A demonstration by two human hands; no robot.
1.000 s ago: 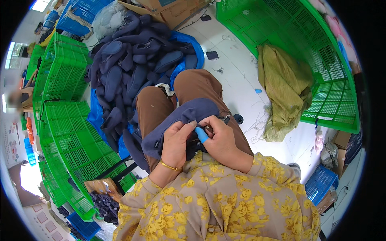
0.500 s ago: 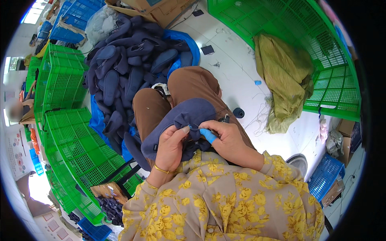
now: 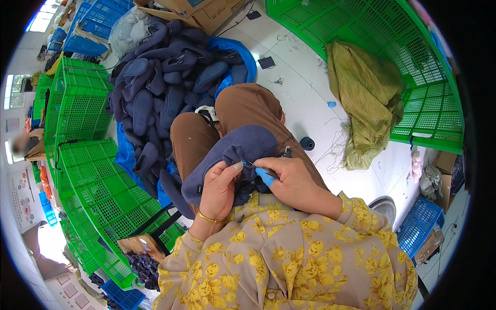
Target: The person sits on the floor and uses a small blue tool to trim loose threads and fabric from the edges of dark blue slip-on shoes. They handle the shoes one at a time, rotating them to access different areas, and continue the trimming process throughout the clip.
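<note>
Little has moved since the earlier frames: both hands stay at the same spot on the lap, and only the view has tilted slightly, bringing more of the yellow floral sleeves into the near edge.

Left hand (image 3: 219, 188), gold bangle at the wrist, pinches a fold of the navy slipper (image 3: 232, 155) between thumb and fingers, holding the fabric bunched up. Right hand (image 3: 292, 181) is clenched around a small blue-handled tool (image 3: 266, 177), its tip meeting the pinched fold right at the left thumb. What kind of tip it has is too small to tell.

Slipper lies across the brown-trousered thighs, toe end toward the far side.

Judgement: the steady grip suggests fine work at one point of the slipper goes on, not a change of piece.

Around: a heap of navy slippers (image 3: 165, 88) on blue sheeting far left, green crates (image 3: 77, 119) at left and far right, an olive sack (image 3: 367, 93) on the white floor at right.
</note>
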